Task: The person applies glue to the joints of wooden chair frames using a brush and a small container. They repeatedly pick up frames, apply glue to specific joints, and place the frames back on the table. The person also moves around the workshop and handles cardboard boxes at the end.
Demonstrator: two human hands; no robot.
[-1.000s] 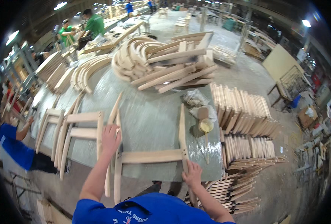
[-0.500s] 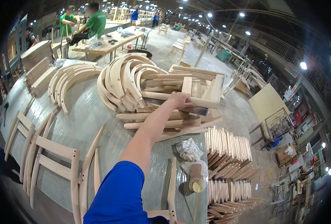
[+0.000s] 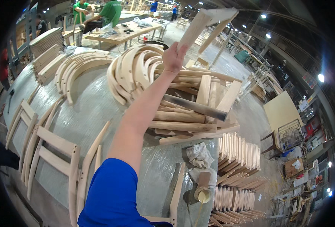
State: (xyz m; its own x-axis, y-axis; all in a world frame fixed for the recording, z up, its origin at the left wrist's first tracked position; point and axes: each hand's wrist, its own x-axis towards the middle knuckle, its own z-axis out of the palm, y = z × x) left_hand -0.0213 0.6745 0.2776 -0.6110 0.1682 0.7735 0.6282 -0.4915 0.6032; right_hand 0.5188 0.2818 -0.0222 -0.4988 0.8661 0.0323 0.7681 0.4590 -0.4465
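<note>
Raised from the pile over the past half-second, the worker's left hand (image 3: 174,57) now holds a pale wooden frame (image 3: 193,31) aloft, its fingers wrapped around the near end of one post. The right hand is out of view, so its grip cannot be told.

Under and beyond the outstretched forearm, a heap of wooden frames (image 3: 190,126) sits on a film-covered table (image 3: 95,117), a dark-faced bar (image 3: 196,107) slanting across it. Curved wooden pieces (image 3: 119,75) bunch against the heap's left side, and a fanned row of slimmer arcs (image 3: 74,72) lies farther left.

Closer to the worker, joined chair-back frames (image 3: 57,145) line the table's left side, while a tapered post (image 3: 177,191) stands out near the lower edge. Just to its right are crumpled white cloths (image 3: 200,154) and a cup of pale yellow liquid (image 3: 204,196).

Past the table's right edge, wooden slats (image 3: 238,151) rise in tight stacks. Across the floor in the background, two people in green shirts (image 3: 112,13) are beside a wooden workbench (image 3: 124,34).
</note>
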